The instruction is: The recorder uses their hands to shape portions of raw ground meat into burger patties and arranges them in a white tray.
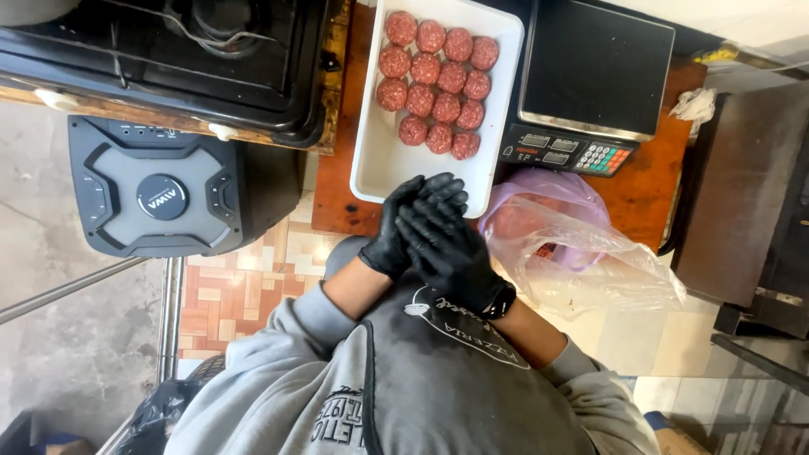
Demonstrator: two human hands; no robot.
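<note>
Both hands are gloved in black and pressed together, palm against palm, right hand (451, 244) laid over the left hand (394, 232), just off the near edge of the worktop (649, 181). Whatever might be squeezed between the palms can't be made out, it's totally covered by the gloves. A dark band is worn at the right wrist.

Right past the fingertips a white rectangular tray (383, 164) is set on the wooden worktop, and its far half is filled with red meatballs (438, 84), lined up in neat rows, touching each other. The near half of the tray is bare.

Just to the right of the hands a crumpled clear plastic bag (573, 244) is slumped at the worktop edge, with some reddish mince seen through it. Behind the bag, beside the tray, a digital scale (590, 76) with a dark platform is parked. Off to the left, a black stove (168, 59) and a grey-black speaker (160, 190) below it.
</note>
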